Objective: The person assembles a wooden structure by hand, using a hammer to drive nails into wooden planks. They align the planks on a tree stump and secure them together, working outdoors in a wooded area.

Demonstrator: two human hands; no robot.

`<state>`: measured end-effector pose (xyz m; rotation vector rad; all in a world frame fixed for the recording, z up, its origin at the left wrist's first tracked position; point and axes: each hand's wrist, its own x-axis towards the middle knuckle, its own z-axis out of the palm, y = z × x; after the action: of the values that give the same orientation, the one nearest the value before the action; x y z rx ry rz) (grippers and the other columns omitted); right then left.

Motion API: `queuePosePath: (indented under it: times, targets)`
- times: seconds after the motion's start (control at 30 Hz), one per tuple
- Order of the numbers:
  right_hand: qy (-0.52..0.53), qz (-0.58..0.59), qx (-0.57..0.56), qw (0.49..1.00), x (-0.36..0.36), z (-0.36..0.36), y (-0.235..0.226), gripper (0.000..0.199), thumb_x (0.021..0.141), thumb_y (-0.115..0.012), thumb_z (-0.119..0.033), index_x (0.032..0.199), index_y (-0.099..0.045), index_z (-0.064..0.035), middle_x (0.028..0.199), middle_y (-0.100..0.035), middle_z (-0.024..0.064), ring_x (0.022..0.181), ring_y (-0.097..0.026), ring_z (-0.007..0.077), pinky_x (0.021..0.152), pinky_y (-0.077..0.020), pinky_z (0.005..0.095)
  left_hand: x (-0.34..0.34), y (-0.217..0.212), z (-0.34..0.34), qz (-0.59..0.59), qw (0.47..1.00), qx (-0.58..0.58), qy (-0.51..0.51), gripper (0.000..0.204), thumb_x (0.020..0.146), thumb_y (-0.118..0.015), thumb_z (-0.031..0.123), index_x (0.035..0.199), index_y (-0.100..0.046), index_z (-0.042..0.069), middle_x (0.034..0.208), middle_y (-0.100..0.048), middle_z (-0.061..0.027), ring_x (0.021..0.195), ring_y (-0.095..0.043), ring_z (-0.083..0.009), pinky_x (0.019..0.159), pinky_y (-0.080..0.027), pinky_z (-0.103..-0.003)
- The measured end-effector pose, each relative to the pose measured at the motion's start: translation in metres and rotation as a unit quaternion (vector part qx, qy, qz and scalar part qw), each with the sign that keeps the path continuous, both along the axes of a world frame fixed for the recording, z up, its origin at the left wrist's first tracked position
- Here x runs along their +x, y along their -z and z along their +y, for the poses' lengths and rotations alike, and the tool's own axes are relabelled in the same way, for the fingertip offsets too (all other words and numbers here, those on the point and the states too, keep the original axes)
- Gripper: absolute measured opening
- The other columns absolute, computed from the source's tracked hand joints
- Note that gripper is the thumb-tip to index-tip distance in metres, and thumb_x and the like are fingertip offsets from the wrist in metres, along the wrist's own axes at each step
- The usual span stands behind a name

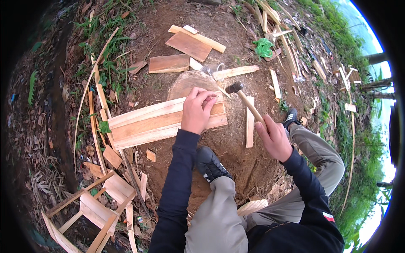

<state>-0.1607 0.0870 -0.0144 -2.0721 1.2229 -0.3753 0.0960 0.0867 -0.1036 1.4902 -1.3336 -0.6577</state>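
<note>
My right hand [275, 138] is wrapped round the wooden handle of a hammer [248, 102], and its dark head is raised near the right end of a wooden panel. That panel [147, 119], made of several pale boards side by side, rests with its right end on a tree stump [180, 85]. My left hand [196, 111] lies over the panel near that end. Its thumb and fingers are pinched together at the edge board. What they hold, if anything, is too small to make out.
Loose boards [189, 45] lie beyond the stump, near a green plastic bag [263, 47]. A narrow board [249, 122] lies right of the stump. A slatted wooden frame [95, 208] stands at lower left. Scrap wood [291, 52] is heaped at far right. My shoe [211, 163] is close below the panel.
</note>
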Motion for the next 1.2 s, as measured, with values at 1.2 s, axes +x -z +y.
queuePosePath:
  times: [1.2]
  targets:
    - [-0.016, 0.045, -0.136, 0.99, 0.011, -0.001, 0.009, 0.025, 0.105, -0.056, -0.022, 0.09, -0.047, -0.003, 0.055, -0.05, 0.0187, 0.049, -0.055, 0.0416, 0.046, -0.041, 0.0495, -0.012, 0.01, -0.001, -0.201, 0.971, -0.11, -0.064, 0.011, 0.086, -0.077, 0.018, 0.09, -0.075, 0.009, 0.085, -0.062, -0.0023, 0.084, -0.061, -0.0245, 0.076, -0.046, -0.039]
